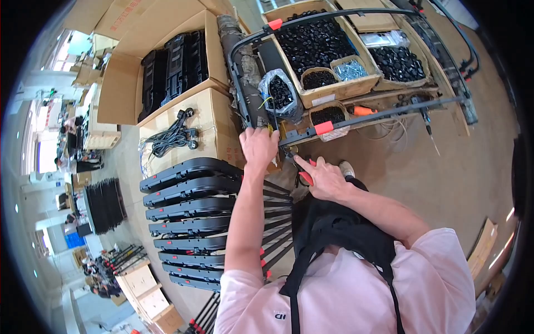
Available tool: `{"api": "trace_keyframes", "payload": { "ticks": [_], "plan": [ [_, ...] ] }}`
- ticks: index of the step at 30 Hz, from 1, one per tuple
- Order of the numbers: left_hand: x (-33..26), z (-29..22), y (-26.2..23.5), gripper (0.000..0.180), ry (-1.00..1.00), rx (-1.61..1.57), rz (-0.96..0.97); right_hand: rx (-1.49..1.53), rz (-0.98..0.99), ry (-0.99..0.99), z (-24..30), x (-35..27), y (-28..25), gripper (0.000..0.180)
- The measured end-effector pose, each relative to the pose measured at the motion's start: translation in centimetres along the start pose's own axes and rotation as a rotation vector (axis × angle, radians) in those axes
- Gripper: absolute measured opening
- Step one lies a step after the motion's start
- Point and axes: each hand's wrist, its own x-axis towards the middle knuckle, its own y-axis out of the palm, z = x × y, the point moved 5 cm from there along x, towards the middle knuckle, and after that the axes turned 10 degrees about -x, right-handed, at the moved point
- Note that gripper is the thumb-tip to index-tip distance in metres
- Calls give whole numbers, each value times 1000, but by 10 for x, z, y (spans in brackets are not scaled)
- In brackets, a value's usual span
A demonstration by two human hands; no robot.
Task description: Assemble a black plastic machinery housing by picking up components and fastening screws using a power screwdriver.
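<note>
The right hand (325,179) is wrapped around the red-handled pliers (305,177), one finger laid forward along them; whether their nose is spread or pressed together is too small to tell. Just beside it, the left hand (260,149) is curled over the near left corner of the black frame (384,115), fingers pressed round the tube. The frame lies across the table (384,100), around the parts boxes, and the pliers' nose is close by that corner. For good work here, the left hand should pin the tube firmly with its fingers out of the nose's path, and the pliers should meet the piece squarely, with an even squeeze rather than a twist, so the black finish is not scratched. Within the frame, the bag (280,92) of black parts stands near the left hand; it could be nudged, so the elbow is best kept low. Beyond are the carton of caps (308,39) and the screws (349,69). To the left, a cable (173,133) lies coiled on a box.
</note>
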Motion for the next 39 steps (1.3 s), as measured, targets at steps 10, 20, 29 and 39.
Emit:
{"api": "trace_keyframes", "payload": {
  "ticks": [10, 20, 29, 39],
  "plan": [
    [13, 19, 42, 36, -17, -351, 179, -158, -245, 300, 42, 7, 37, 92],
    [21, 17, 46, 38, -149, -333, 96, -212, -221, 513, 86, 31, 49, 89],
    [17, 29, 48, 39, -282, -339, 100, 207, -229, 458, 51, 29, 67, 102],
    [24, 26, 47, 38, -326, -347, 54, 235, 28, 454, 25, 38, 83, 93]
  ]
}}
